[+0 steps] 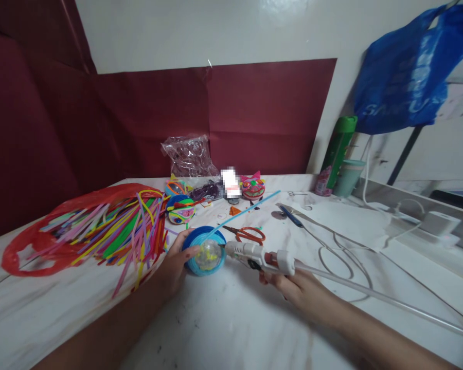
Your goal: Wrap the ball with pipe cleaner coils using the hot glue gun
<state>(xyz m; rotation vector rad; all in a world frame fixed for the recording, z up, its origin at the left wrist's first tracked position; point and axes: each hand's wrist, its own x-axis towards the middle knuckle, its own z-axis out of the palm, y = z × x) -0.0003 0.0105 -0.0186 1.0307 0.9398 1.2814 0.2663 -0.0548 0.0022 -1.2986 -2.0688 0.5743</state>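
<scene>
My left hand (pixel 176 261) grips a clear ball (pixel 207 253) partly wrapped in blue strips, with a long light-blue strip (pixel 250 207) trailing up to the right from it. My right hand (pixel 289 283) holds a white glue gun (pixel 260 255) by its handle. The gun's nozzle touches the right side of the ball. A clear glue stick (pixel 370 294) sticks out of the back of the gun toward the right. Both rest low over the white marble table (pixel 235 318).
A red plastic bag (pixel 42 241) of colourful strips (pixel 116 231) lies at left. Behind the ball sit decorated balls (pixel 180 208), red-handled scissors (pixel 247 234), a pink cat-face ornament (pixel 253 187) and a clear plastic bag (pixel 187 154). White cables (pixel 343 252), a green bottle (pixel 339 149) and a blue bag (pixel 405 77) are at right.
</scene>
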